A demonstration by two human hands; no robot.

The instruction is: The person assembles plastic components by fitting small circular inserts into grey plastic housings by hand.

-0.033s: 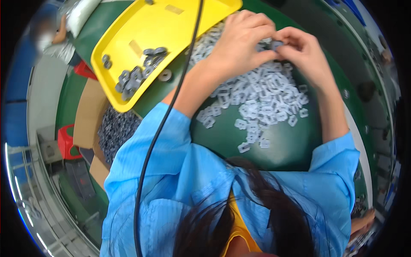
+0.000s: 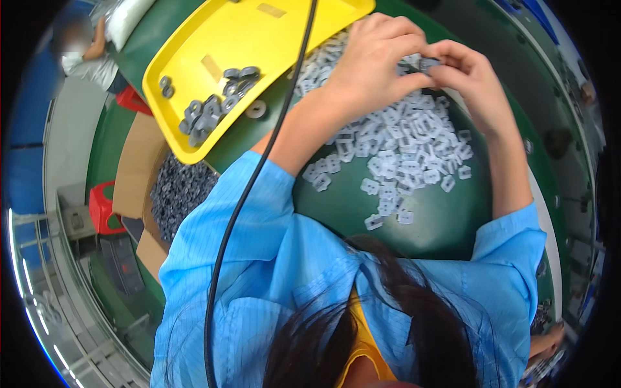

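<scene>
My left hand and my right hand meet fingertip to fingertip over the far side of a green table. Between their fingertips they pinch a small grey part; its exact shape is too small to tell. Directly under both hands lies a spread pile of small white plastic frames. To the left of my left hand a yellow tray holds several dark grey ring-shaped pieces.
A black cable hangs down across the tray and my left sleeve. Left of the table an open cardboard box holds many grey parts. A red stool stands below. Another person is at the far upper left.
</scene>
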